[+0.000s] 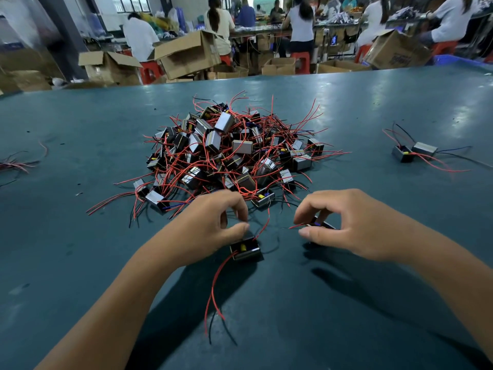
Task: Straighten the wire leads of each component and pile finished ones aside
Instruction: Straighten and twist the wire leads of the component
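Observation:
A big heap of small box-shaped components (229, 150) with tangled red and black leads lies mid-table. My left hand (213, 225) pinches one black component (245, 249) near the front; its red and black leads (213, 295) trail toward me. My right hand (344, 222) grips a second component (320, 224), mostly hidden under the fingers, with a red lead poking out to the left. Two components (414, 152) with fairly straight leads lie apart at the right.
The green table (80, 236) stretches wide around the heap. Loose wire leads (18, 164) lie at the left edge. Beyond the far edge stand open cardboard boxes (186, 54), red stools and several seated people at other benches.

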A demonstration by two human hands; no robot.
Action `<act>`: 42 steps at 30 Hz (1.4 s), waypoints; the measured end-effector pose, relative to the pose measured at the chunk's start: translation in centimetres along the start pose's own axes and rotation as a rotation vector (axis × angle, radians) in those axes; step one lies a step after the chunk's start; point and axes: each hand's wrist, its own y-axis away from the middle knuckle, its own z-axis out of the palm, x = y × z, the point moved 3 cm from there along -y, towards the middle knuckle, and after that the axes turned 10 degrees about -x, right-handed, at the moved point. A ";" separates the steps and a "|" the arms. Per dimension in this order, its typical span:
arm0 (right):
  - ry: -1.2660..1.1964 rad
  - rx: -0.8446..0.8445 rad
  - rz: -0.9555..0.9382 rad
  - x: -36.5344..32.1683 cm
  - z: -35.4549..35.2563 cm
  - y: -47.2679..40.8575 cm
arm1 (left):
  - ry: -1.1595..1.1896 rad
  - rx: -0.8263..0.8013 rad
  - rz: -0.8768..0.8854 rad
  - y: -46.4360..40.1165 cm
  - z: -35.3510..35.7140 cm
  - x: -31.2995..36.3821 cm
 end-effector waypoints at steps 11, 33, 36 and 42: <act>0.088 -0.031 -0.056 -0.9 2.2 -0.9 | 0.232 0.243 -0.102 -2.0 3.0 2.0; -0.661 0.266 0.108 -0.3 3.1 -1.6 | 0.742 0.115 -0.029 -1.0 3.2 2.1; -0.671 0.274 0.090 -0.5 3.3 -1.6 | 0.741 0.124 -0.019 -1.1 3.2 2.0; -0.694 0.306 0.061 -0.5 3.5 -1.6 | 0.724 0.117 -0.006 -1.1 3.6 2.1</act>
